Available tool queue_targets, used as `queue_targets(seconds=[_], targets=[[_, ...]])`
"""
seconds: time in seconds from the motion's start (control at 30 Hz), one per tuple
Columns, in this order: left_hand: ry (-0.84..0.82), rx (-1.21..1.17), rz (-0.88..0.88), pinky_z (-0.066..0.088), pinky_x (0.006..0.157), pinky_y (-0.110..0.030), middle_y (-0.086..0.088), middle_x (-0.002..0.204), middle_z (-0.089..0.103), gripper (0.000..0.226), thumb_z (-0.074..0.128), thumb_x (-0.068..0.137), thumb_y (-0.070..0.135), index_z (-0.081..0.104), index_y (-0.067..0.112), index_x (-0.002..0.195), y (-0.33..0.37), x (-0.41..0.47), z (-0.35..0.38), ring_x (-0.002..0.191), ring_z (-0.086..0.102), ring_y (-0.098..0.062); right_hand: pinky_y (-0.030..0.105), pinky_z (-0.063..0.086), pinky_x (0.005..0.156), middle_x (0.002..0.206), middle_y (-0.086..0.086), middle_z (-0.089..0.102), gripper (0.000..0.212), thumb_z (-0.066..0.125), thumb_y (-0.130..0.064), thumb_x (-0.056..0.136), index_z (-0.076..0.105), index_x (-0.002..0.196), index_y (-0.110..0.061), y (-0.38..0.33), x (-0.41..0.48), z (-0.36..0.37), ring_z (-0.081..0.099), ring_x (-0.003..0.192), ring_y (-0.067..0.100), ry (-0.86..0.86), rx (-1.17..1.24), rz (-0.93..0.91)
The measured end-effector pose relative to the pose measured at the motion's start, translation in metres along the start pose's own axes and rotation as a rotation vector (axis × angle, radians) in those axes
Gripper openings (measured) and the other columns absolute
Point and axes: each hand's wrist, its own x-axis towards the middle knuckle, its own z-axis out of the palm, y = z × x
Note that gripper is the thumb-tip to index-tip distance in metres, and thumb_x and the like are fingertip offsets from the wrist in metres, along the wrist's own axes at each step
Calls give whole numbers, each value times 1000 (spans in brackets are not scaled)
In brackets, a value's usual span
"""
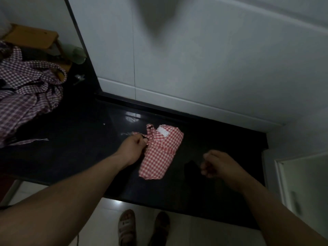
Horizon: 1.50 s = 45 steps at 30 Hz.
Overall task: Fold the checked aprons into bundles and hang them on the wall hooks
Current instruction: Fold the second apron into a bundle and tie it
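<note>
View: head camera, looking down on the worktop.
Red checked bundle (161,153): lies flat on the glossy black worktop (71,157), folded into a tight oblong, with its strap (150,130) looped up at the far end.
Left hand (134,148): against the bundle's left edge, fingers pinched together on the strap.
Right hand (217,164): to the bundle's right and apart from it, fingers curled into a loose fist with nothing seen in it.
Label (164,133): a small white patch on the bundle's far end; no writing can be made out.
Purple checked aprons (26,89): a loose heap well to the left of the bundle.
Cardboard box (30,36): beyond that heap, far left of the bundle; what it holds cannot be told.
Wall (195,59): white tiles, just behind the bundle.
Sandalled feet (126,226): on the pale floor, on the near side of the bundle.
</note>
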Motion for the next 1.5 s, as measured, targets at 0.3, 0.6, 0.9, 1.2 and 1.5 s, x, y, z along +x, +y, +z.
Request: queue_targets(seconds=[0.3,0.6,0.9,1.2,1.5], targets=[[-46,-157,0,57,82,-51,-8,80,67,27,59,106,29,56,14,84,7,-14,19,76,61,-19,30,52,87,112,-3,69,21,55,-22,102,66,120,-22,-57,21,118,64,99,10,136,-384,-521],[-70,-136,80,51,73,-33,-8,83,69,22,60,105,23,60,11,87,5,-21,23,75,61,-12,28,50,80,96,3,67,22,51,-19,103,72,99,-14,-68,44,128,62,89,17,167,-574,-306],[-95,-104,27,53,70,-30,-3,79,72,24,63,104,25,59,12,84,3,-29,37,71,63,-9,32,51,81,93,-2,67,19,52,-22,103,65,89,-22,-19,7,113,64,89,13,308,98,-291],[-69,367,566,45,75,-30,2,85,56,28,76,91,21,57,21,70,52,-21,24,85,54,-13,32,51,74,86,2,70,25,51,-10,102,72,89,-12,-48,25,85,64,81,15,84,-350,-486],[-39,395,509,43,79,-34,4,90,59,26,61,102,37,57,19,84,55,-20,25,88,55,-12,17,48,64,75,-4,68,20,61,-12,100,75,86,-9,-45,30,78,60,65,-1,-94,-363,-486]])
